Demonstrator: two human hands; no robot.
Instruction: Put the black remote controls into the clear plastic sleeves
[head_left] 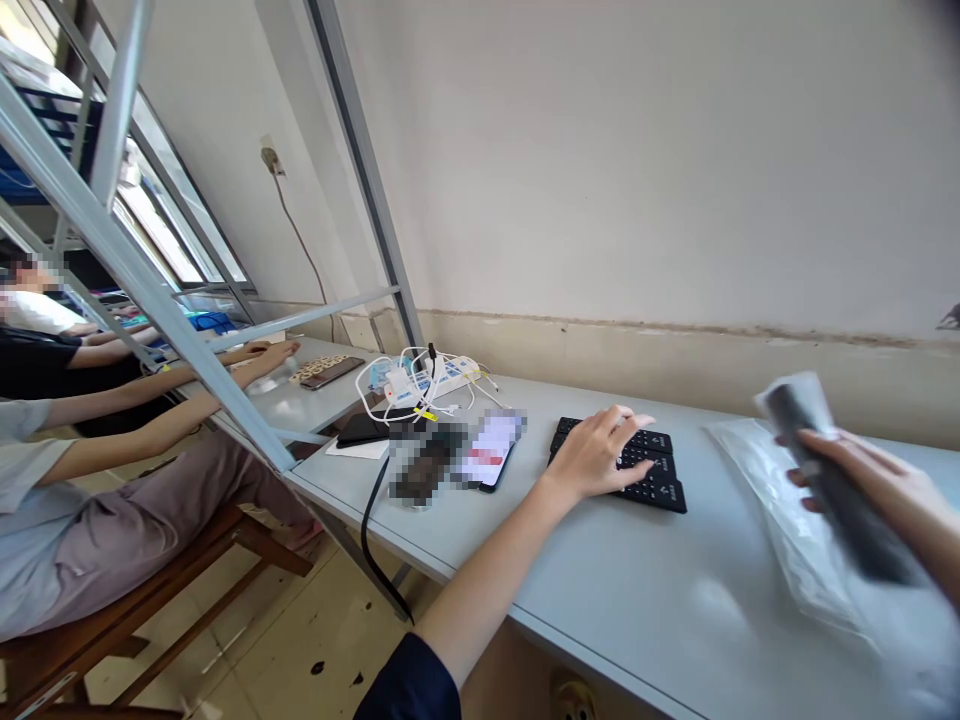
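My left hand (596, 455) rests over several flat black pieces (656, 482) with small dots and pale markings, laid side by side on the grey table (592, 580). Its fingers are spread, and the palm and fingers cover part of the pieces. At the right, my right hand (870, 470) is raised above the table, closed around a long dark bundle in clear plastic (832, 480). Motion blurs the bundle, so its exact kind is unclear. Below it lies a clear plastic bag (780, 520).
A phone with a lit screen (491, 450) lies left of the black pieces, beside a pixelated object. Behind are a power strip (450, 375) and tangled white cables. A metal bed frame (187, 350) stands at left, with people seated beyond it. A wall (675, 200) backs the table.
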